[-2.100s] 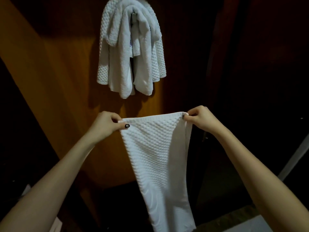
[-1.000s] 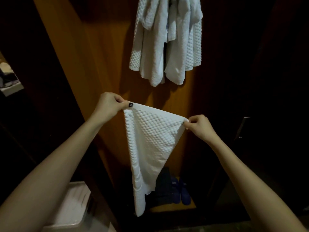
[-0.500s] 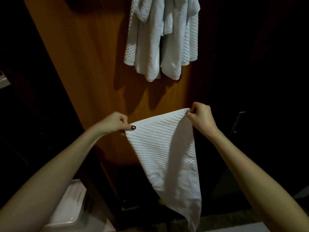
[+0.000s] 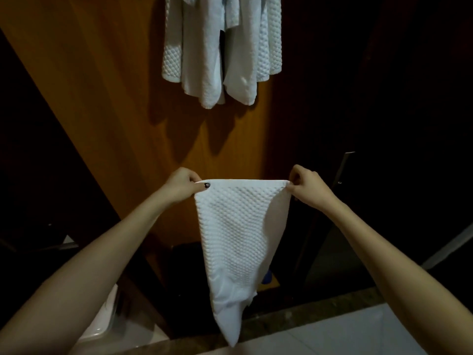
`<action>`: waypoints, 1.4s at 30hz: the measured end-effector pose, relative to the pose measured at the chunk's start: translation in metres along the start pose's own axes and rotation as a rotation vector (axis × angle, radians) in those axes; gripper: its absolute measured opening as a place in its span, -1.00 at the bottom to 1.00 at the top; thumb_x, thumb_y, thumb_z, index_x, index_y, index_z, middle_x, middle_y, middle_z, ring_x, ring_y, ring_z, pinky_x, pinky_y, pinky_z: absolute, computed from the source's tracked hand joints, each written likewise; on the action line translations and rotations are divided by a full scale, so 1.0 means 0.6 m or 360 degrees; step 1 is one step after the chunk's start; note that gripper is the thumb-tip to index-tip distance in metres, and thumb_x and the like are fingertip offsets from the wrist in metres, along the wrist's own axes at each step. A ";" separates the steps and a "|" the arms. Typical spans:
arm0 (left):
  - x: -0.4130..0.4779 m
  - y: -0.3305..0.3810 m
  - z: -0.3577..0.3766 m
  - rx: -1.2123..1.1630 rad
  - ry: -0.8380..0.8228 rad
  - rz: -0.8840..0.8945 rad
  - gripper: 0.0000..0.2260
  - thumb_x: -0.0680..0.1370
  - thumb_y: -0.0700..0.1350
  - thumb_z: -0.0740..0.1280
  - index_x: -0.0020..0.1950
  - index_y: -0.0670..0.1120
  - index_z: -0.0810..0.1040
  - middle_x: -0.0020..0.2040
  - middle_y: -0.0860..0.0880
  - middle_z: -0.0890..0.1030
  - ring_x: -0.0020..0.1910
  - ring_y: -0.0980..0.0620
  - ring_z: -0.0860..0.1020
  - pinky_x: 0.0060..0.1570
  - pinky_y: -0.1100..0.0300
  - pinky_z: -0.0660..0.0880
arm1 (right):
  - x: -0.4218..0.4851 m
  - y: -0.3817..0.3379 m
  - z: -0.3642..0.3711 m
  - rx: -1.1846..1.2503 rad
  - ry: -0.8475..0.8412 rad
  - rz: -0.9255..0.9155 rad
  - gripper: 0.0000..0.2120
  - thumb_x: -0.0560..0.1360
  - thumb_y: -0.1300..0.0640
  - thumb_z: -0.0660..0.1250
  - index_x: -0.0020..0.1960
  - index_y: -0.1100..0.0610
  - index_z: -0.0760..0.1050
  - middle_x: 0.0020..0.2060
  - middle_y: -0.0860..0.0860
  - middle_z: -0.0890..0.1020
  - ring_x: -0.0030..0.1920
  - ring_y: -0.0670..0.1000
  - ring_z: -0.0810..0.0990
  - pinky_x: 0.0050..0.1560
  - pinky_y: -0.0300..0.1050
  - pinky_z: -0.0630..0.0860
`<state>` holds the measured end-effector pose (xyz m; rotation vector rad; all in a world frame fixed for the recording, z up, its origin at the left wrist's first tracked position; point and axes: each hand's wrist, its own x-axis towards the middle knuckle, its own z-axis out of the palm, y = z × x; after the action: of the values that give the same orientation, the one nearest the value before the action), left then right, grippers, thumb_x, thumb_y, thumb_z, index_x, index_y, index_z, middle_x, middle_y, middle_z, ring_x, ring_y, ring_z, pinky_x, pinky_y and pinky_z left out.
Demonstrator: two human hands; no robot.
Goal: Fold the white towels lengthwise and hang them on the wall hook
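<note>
A white waffle-weave towel (image 4: 235, 237) hangs in front of me, stretched level along its top edge and tapering to a point below. My left hand (image 4: 180, 187) pinches its top left corner. My right hand (image 4: 305, 184) pinches the top right corner. Above, several white towels (image 4: 222, 52) hang in a bunch against the orange wooden panel (image 4: 115, 98). The hook that carries them lies beyond the top edge of the view.
A dark door with a metal handle (image 4: 343, 166) stands to the right of the panel. A white bin (image 4: 102, 321) sits at the lower left. A stone threshold (image 4: 307, 313) and pale floor tiles (image 4: 358, 336) run along the bottom right.
The towel's top edge, tilted up to the right half a second ago, is now level. Both hands keep their corners. The hanging towels have shifted upward in view.
</note>
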<state>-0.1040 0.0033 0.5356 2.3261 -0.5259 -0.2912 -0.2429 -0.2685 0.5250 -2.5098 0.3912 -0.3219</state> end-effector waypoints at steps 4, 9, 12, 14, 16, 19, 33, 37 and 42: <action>-0.009 0.006 0.035 -0.0521 0.0302 -0.0113 -0.78 0.55 -0.17 0.35 -0.22 -0.30 0.57 -0.32 -0.10 0.48 -0.28 0.05 0.41 -0.26 0.23 0.32 | -0.035 -0.030 -0.004 0.0473 -0.0205 -0.0150 -0.62 0.51 0.22 0.35 0.27 -0.08 0.53 -0.18 -0.01 0.71 -0.26 0.00 0.69 -0.26 -0.19 0.59; -0.011 0.050 0.043 -0.0671 0.0350 0.0043 -0.72 0.56 -0.16 0.34 -0.15 -0.40 0.57 -0.26 -0.16 0.50 -0.25 -0.01 0.44 -0.25 0.23 0.35 | -0.052 -0.073 -0.013 0.0873 -0.0338 -0.0214 -0.71 0.50 0.38 0.32 0.15 0.13 0.63 -0.22 -0.11 0.71 -0.28 -0.09 0.68 -0.26 -0.28 0.54; -0.008 0.081 0.036 -0.0704 0.0371 0.0139 -0.76 0.56 -0.15 0.35 -0.15 -0.33 0.62 -0.24 -0.16 0.57 -0.25 0.05 0.49 -0.26 0.26 0.38 | -0.052 -0.100 -0.028 0.0904 -0.0354 -0.0358 -0.57 0.48 0.42 0.30 0.21 0.01 0.58 -0.11 -0.14 0.68 -0.29 -0.15 0.66 -0.27 -0.32 0.53; -0.004 0.093 0.028 -0.0761 0.0367 0.0175 -0.78 0.55 -0.15 0.36 -0.15 -0.31 0.63 -0.22 -0.14 0.59 -0.25 0.07 0.51 -0.25 0.27 0.40 | -0.048 -0.112 -0.035 0.0860 -0.0350 -0.0417 -0.60 0.49 0.41 0.30 0.15 -0.02 0.61 -0.03 -0.09 0.68 -0.24 -0.09 0.67 -0.23 -0.27 0.56; 0.000 0.096 0.021 -0.0790 0.0359 0.0197 -0.80 0.56 -0.16 0.35 -0.14 -0.29 0.64 -0.22 -0.13 0.61 -0.23 0.07 0.53 -0.25 0.29 0.42 | -0.043 -0.114 -0.040 0.0833 -0.0292 -0.0388 -0.75 0.51 0.38 0.30 -0.02 0.11 0.66 -0.10 0.02 0.70 -0.24 -0.07 0.68 -0.22 -0.27 0.57; 0.007 0.086 0.009 -0.0829 0.0399 0.0188 -0.83 0.55 -0.19 0.34 -0.13 -0.29 0.64 -0.22 -0.12 0.62 -0.26 0.10 0.53 -0.30 0.35 0.43 | -0.036 -0.105 -0.056 0.0766 -0.0291 -0.0259 -0.90 0.49 0.28 0.40 -0.03 0.15 0.66 -0.18 0.11 0.71 -0.19 -0.01 0.71 -0.11 -0.22 0.61; -0.012 0.099 -0.019 -0.0981 -0.0012 0.0455 -0.75 0.51 -0.20 0.39 -0.34 0.01 0.70 -0.35 0.05 0.66 -0.33 0.21 0.60 -0.32 0.36 0.51 | -0.023 -0.170 -0.037 -0.0199 0.0017 -0.1077 -0.84 0.46 0.16 0.46 0.00 0.20 0.61 0.02 -0.04 0.53 0.15 -0.04 0.36 0.17 -0.07 0.35; -0.026 0.097 -0.031 -0.1082 -0.0134 0.0477 -0.88 0.47 -0.17 0.42 -0.23 -0.02 0.72 -0.25 0.00 0.69 -0.23 0.13 0.62 -0.20 0.30 0.55 | -0.003 -0.198 -0.040 -0.0048 0.0016 -0.1073 -0.83 0.49 0.10 0.43 0.01 0.18 0.61 -0.19 -0.26 0.44 0.00 -0.20 0.32 0.18 -0.17 0.27; -0.046 0.077 -0.026 -0.1427 -0.0107 0.0477 -0.83 0.47 -0.35 0.36 0.02 -0.20 0.64 -0.06 -0.13 0.68 -0.06 0.01 0.63 -0.07 0.28 0.57 | 0.008 -0.209 -0.036 0.0032 0.0042 -0.1025 -0.87 0.47 0.09 0.45 -0.09 0.14 0.61 -0.22 -0.11 0.49 -0.10 -0.18 0.43 0.11 -0.14 0.30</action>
<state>-0.1362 -0.0050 0.5805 1.3572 -0.6073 -0.3666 -0.2191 -0.1815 0.6148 -2.5511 -0.4261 -0.5974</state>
